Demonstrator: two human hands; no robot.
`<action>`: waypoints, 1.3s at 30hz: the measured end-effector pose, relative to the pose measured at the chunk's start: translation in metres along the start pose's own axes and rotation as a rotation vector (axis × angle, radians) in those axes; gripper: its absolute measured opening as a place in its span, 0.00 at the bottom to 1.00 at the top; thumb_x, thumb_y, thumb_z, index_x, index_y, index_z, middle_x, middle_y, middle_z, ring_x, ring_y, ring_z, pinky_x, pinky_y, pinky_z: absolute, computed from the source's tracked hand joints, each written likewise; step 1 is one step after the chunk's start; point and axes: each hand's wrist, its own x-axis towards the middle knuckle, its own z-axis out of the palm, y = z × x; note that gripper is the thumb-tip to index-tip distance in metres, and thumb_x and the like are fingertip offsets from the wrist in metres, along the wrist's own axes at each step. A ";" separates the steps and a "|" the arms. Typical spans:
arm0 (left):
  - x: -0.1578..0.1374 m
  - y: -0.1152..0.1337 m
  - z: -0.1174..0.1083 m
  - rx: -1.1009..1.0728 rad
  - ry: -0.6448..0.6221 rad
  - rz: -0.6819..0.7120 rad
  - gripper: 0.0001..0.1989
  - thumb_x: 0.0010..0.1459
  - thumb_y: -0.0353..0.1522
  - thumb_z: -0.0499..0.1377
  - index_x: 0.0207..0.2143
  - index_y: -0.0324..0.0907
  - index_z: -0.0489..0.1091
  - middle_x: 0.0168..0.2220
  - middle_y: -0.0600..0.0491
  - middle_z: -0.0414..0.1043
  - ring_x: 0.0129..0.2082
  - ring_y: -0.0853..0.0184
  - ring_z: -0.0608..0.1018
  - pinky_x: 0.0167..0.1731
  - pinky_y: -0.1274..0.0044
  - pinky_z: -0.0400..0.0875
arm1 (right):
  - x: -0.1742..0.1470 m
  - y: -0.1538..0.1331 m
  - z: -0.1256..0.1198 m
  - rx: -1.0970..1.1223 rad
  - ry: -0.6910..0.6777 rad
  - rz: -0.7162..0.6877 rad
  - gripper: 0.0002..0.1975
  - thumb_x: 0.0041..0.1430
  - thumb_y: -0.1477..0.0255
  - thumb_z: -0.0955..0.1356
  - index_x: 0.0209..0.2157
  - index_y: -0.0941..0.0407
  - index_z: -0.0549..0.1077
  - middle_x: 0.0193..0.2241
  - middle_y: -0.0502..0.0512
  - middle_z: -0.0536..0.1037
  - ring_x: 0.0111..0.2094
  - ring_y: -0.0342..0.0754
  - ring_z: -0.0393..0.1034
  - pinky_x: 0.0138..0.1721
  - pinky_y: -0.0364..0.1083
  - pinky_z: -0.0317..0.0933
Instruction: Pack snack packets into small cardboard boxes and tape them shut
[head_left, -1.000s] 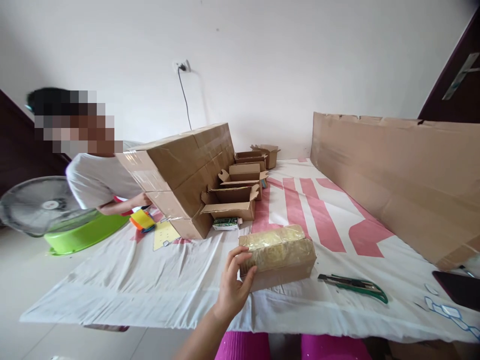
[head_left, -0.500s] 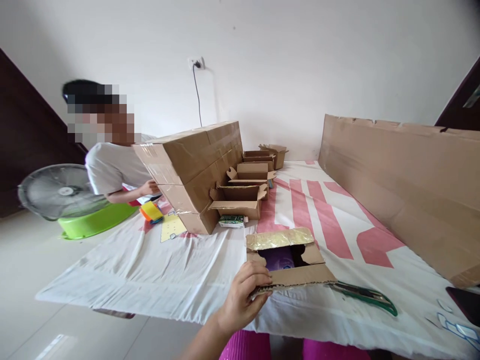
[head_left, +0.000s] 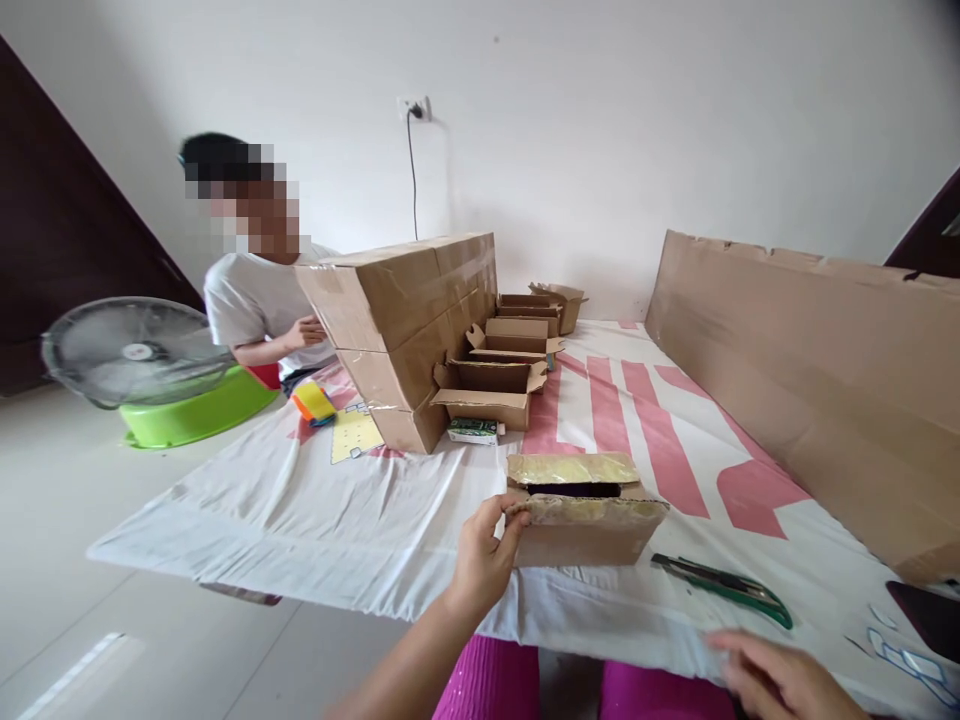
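A small cardboard box point(head_left: 577, 545) stands near the table's front edge, its front flap raised and its back flap leaning inward. Between the flaps a narrow dark gap shows, and the contents are hidden. My left hand point(head_left: 484, 560) pinches the left end of the front flap between thumb and fingers. At the lower right, my right hand point(head_left: 784, 680) hangs over the table edge, slightly blurred, fingers loosely stretched and holding nothing visible. Nearest to it lies a green utility knife point(head_left: 724, 590) on the cloth, right of the box.
Stacked closed cartons point(head_left: 409, 345) stand beyond, with several open boxes point(head_left: 487, 395) alongside and a small green-and-white box point(head_left: 474, 431) in front. A large cardboard sheet point(head_left: 810, 390) lines the right. A co-worker point(head_left: 247, 310) sits at left near a fan point(head_left: 139, 350). A dark phone-like object point(head_left: 930, 615) lies far right.
My left hand has lifted the front flap from lying outward to upright, covering the purple contents from sight. My right hand has come in at the lower right. The view has shifted slightly.
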 end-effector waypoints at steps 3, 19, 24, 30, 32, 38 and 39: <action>0.001 0.000 -0.001 -0.017 -0.016 0.017 0.04 0.60 0.32 0.56 0.34 0.43 0.70 0.30 0.52 0.75 0.31 0.65 0.76 0.33 0.76 0.69 | 0.025 -0.012 -0.003 0.076 0.101 -0.083 0.14 0.64 0.62 0.61 0.47 0.41 0.73 0.44 0.55 0.79 0.44 0.53 0.75 0.42 0.49 0.71; -0.039 -0.080 0.011 -0.066 0.193 -0.169 0.09 0.55 0.26 0.55 0.40 0.42 0.66 0.37 0.51 0.70 0.37 0.66 0.75 0.37 0.72 0.74 | 0.107 -0.049 0.042 -0.226 0.491 -0.502 0.28 0.64 0.62 0.63 0.64 0.53 0.57 0.55 0.62 0.67 0.55 0.59 0.63 0.54 0.58 0.59; -0.026 -0.083 0.016 -0.065 0.175 -0.141 0.10 0.52 0.25 0.56 0.38 0.43 0.68 0.38 0.52 0.72 0.39 0.66 0.76 0.37 0.73 0.73 | 0.103 -0.054 0.047 -0.212 0.513 -0.474 0.31 0.63 0.63 0.64 0.65 0.51 0.54 0.55 0.63 0.66 0.56 0.63 0.62 0.55 0.61 0.58; -0.010 -0.077 0.025 -0.035 0.208 -0.112 0.07 0.52 0.24 0.54 0.30 0.42 0.69 0.35 0.52 0.70 0.34 0.68 0.75 0.34 0.76 0.72 | 0.103 -0.055 0.047 -0.203 0.493 -0.462 0.30 0.63 0.63 0.64 0.65 0.51 0.54 0.56 0.63 0.65 0.57 0.62 0.61 0.55 0.61 0.58; -0.007 -0.079 0.023 -0.025 0.240 -0.106 0.07 0.51 0.23 0.52 0.27 0.42 0.67 0.30 0.54 0.68 0.29 0.70 0.73 0.29 0.79 0.70 | 0.104 -0.055 0.045 -0.186 0.480 -0.465 0.29 0.63 0.63 0.64 0.64 0.52 0.56 0.56 0.63 0.65 0.58 0.62 0.60 0.55 0.61 0.57; -0.031 -0.051 -0.001 0.021 0.322 0.072 0.07 0.54 0.22 0.52 0.30 0.42 0.64 0.32 0.53 0.63 0.34 0.68 0.70 0.35 0.74 0.69 | 0.072 -0.073 0.050 0.211 0.553 -0.273 0.16 0.60 0.65 0.67 0.49 0.52 0.71 0.48 0.62 0.72 0.50 0.57 0.68 0.51 0.56 0.62; -0.039 -0.042 -0.003 0.073 0.280 0.226 0.07 0.55 0.22 0.53 0.32 0.42 0.66 0.33 0.53 0.63 0.35 0.68 0.70 0.36 0.74 0.69 | 0.063 -0.080 0.053 0.366 0.475 -0.188 0.14 0.61 0.63 0.67 0.46 0.53 0.72 0.43 0.61 0.74 0.45 0.55 0.70 0.48 0.54 0.64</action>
